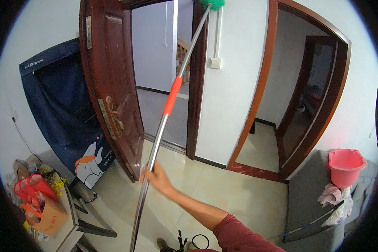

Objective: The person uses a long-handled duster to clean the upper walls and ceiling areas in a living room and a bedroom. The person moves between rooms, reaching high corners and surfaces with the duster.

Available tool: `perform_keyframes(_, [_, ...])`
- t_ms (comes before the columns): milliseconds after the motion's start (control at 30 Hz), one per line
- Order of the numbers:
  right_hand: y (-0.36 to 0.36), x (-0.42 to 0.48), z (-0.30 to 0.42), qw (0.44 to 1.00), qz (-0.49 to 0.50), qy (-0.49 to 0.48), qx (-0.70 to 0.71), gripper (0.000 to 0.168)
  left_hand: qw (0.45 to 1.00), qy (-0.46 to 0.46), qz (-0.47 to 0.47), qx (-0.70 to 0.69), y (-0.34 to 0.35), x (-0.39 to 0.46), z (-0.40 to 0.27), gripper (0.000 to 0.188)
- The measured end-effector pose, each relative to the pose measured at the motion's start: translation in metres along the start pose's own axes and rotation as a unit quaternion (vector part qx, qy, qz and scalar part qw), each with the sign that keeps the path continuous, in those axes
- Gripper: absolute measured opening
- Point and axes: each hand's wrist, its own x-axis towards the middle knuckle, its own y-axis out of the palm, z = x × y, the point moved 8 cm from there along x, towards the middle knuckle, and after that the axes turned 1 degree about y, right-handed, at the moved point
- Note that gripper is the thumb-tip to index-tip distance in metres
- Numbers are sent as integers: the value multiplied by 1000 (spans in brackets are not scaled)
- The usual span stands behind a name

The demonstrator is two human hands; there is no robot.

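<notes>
My right hand (pixel 156 180) grips the lower steel section of a long telescopic pole (pixel 157 141). An orange-red sleeve (pixel 172 96) joins its lower and upper sections. At the pole's far end, a green bristle duster head (pixel 213 3) is against or near the white wall above the switch, beside the dark door frame; whether it touches cannot be told. The pole runs down past the lower edge of the picture. My left hand is out of view.
An open wooden door (pixel 113 78) stands left, beside a dark blue fabric cover (pixel 60 94). Bags lie on a table (pixel 58 244) at lower left. A second doorway (pixel 255 104) is at right. A pink bucket (pixel 346 168) and cloths (pixel 330 195) rest on a grey sofa (pixel 308 192). Black cables (pixel 182 241) lie near my feet.
</notes>
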Motion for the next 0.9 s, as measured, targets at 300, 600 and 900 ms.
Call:
perform_keyframes(300, [9, -124, -181, 970, 0, 238, -58, 24, 999, 13, -33, -2, -9, -25, -1, 42])
perform_keyframes(600, [115, -263, -219, 859, 168, 452, 170, 31, 999, 41, -30, -15, -28, -17, 23, 43])
perform_keyframes(900, [76, -97, -80, 965, 103, 238, 27, 26, 996, 85, -27, -4, -36, -14, -2, 45])
